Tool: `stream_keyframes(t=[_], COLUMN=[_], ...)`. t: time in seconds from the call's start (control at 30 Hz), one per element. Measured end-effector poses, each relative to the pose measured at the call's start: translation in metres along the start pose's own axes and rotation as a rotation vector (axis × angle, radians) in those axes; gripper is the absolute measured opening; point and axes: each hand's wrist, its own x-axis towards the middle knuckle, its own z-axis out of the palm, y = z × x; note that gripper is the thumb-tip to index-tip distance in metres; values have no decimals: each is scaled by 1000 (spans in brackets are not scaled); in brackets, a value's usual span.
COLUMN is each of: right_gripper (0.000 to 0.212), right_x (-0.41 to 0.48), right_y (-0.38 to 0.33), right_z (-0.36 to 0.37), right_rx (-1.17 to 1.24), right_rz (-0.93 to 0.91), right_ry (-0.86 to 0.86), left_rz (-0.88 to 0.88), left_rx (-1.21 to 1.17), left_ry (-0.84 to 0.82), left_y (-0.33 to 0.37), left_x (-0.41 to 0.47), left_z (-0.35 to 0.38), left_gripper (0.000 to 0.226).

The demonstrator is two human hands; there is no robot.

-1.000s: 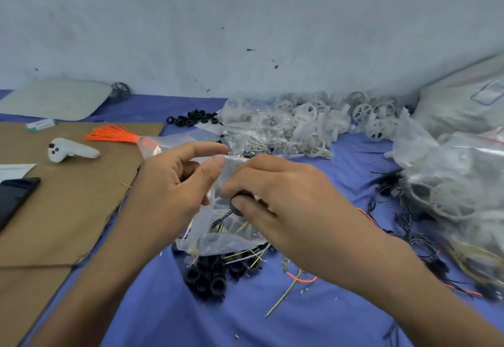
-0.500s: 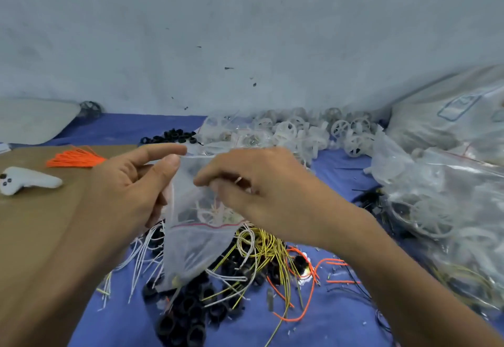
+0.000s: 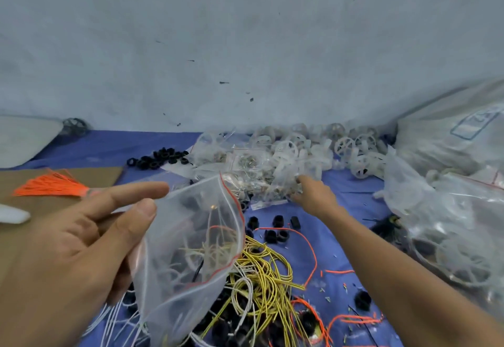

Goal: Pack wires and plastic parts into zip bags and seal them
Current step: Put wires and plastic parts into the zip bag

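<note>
The left hand (image 3: 81,243) pinches one edge of a clear zip bag (image 3: 188,251) between thumb and fingers, holding it up over the heap of yellow wires (image 3: 261,270). The bag's red-lined mouth gapes toward the right, likely so more parts can drop in; wires and a white plastic piece already lie inside. The right hand (image 3: 313,195) stretches across the blue counter (image 3: 349,240) to the pile of filled clear bags (image 3: 253,172), fingertips touching it; whether it grips anything I cannot tell.

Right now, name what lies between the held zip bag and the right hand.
In the head view: loose black rings and an orange wire on the blue cloth.
</note>
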Motion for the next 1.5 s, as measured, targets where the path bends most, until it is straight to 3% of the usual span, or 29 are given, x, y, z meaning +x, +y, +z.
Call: stream_keyframes(t=[0.1, 0.2, 0.27, 0.37, 0.47, 0.57, 0.67, 0.8, 0.83, 0.9, 1.0, 1.23, 1.4, 1.5], right_gripper=[7, 14, 9, 28, 47, 52, 40, 6, 4, 22, 15, 17, 25, 28], right_x=[2, -5, -9, -10, -9, -12, -21, -47, -53, -69, -107, -213, -260, -262], right_y=[4, 21, 32, 39, 34, 27, 23, 23, 26, 32, 33, -20, -66, -88], right_z=[5, -8, -15, -14, -4, 6, 7, -10, -16, -33, -69, -164, -202, -191], right_rx=[23, -13, -65, -37, -36, -80, -210, -257, -212, -63, 236, 545, 893, 819], right_rz=[-7, -25, -50, -57, -84, -69, -87, -100, -115, -168, -247, -538, -730, -729], right_ry=[154, 179, 94, -50, -213, -252, -171, -143, -139, -160, -172, 20, -117, -175], left_rz=[5, -26, -12, -31, -85, -96, -75, -48, -45, -42, -32, -7, -20, -30], left_rx=[67, 50, 45, 14, -3, -3, -8, 9, 21, 52, 64, 84, 103, 131], left_ry=[-24, -44, -66, -73, -91, -98, -87, -98, -109, -122, -132, -132, -151, -152], left_y=[6, 14, 21, 26, 32, 35, 31, 23, 23, 22, 19, 19, 24, 26], left_x=[-4, -8, -12, -17, -24, -29, -33, -38, -39, -39, -41, -47, -50, -52], left_z=[1, 2, 6, 14, 20, 17, 14, 7, 5, 1, 0, 9, 16, 18], left_gripper=[69, 72, 61, 36, 27, 25, 30, 39, 42, 46, 57, 36, 25, 26])
